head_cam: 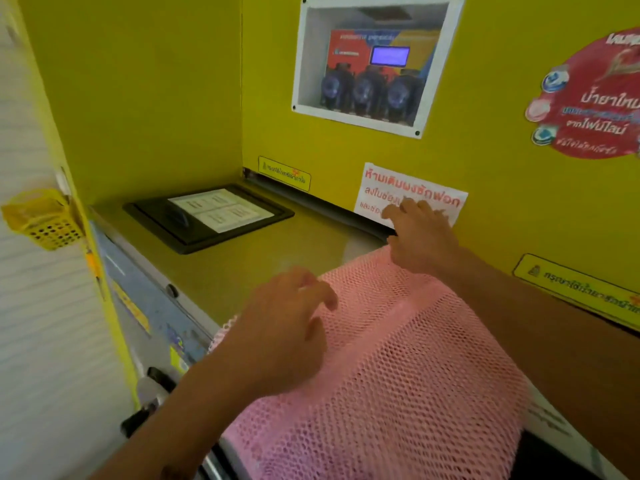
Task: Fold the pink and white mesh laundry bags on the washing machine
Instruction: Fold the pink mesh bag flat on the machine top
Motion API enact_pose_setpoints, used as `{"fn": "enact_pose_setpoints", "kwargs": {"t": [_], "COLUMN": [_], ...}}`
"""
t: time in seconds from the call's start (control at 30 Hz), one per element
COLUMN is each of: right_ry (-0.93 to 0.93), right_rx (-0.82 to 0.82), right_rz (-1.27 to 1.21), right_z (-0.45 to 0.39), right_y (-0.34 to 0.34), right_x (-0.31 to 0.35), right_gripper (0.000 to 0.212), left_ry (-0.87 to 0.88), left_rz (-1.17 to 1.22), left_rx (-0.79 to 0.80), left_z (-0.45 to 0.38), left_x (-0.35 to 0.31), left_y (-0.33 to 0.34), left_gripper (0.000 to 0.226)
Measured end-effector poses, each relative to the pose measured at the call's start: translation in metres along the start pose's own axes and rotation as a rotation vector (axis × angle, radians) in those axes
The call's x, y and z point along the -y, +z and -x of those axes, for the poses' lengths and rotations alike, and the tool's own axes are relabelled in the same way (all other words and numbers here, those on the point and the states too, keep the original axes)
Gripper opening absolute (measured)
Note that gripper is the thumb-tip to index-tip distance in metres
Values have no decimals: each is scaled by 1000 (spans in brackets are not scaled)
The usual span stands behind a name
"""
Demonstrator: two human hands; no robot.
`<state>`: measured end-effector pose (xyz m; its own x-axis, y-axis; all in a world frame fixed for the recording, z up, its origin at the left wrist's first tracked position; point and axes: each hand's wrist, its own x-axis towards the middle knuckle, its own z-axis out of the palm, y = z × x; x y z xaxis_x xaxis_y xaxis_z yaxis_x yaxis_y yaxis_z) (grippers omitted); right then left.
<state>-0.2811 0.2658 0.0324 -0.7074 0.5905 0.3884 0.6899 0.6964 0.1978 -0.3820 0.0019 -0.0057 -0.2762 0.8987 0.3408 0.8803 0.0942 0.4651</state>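
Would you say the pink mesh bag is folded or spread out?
Spread out: the pink mesh bag lies flat, with one crease.

Pink open-mesh cloth bag [398, 368] on smooth, glossy machine top [270, 258].

Your washing machine top [263, 258] carries the load.
You see a pink mesh laundry bag [398, 368] spread on it, near a black tray [207, 216] at back left.

both arms reach forward, left hand [284, 327] and right hand [420, 237] palm-down, fingers loosely spread.
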Motion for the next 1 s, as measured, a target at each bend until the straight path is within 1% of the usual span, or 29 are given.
{"fn": "enact_pose_setpoints", "kwargs": {"t": [0.03,0.07,0.13,0.17,0.2,0.27,0.3,0.33,0.37,0.43,0.57,0.67,0.73,0.8,0.87,1.0], "right_ry": [24,64,160,198,223,224,203,176,161,154,125,112,90,71,91,222], "right_rx": [10,59,244,340,422,544,579,594,584,527,480,420,391,381,382,412], "right_rz": [-78,-157,-277,-314,-337,-338,-308,-266,-232,-263,-413,-449,-436,-401,-390,-343], "right_z": [6,13,32,44,57,86,99,110,119,123,121,132,151,179,213,294], "right_y": [-3,-7,-16,-18,-17,-9,0,9,16,22,1,-31,-58,-86,-112,-158], "right_x": [1,0,-8,-15,-22,-34,-38,-40,-41,-42,-51,-73,-91,-111,-134,-190], "right_gripper": [39,35,32,35,43,69,79,84,85,85,65,55,51,46,45,52], "left_ry": [68,109,121,110,106,109,108,101,91,60,-2,-6,59,167,274,446], "left_rz": [20,5,-77,-116,-145,-195,-211,-215,-208,-189,-153,-127,-55,106,254,460], "left_rx": [72,167,328,365,380,387,390,387,379,345,270,169,68,7,4,65], "left_z": [0,-1,-4,-6,-8,-10,-11,-12,-13,-15,-23,-25,-25,-25,-26,-22], "left_x": [-6,-10,-12,-9,-6,-1,0,0,-1,-6,-19,-36,-60,-93,-136,-233], "left_y": [7,16,31,35,37,40,41,42,43,46,55,54,51,49,52,67], "left_gripper": [31,36,52,57,61,70,77,83,87,82,70,59,46,35,27,20]}}
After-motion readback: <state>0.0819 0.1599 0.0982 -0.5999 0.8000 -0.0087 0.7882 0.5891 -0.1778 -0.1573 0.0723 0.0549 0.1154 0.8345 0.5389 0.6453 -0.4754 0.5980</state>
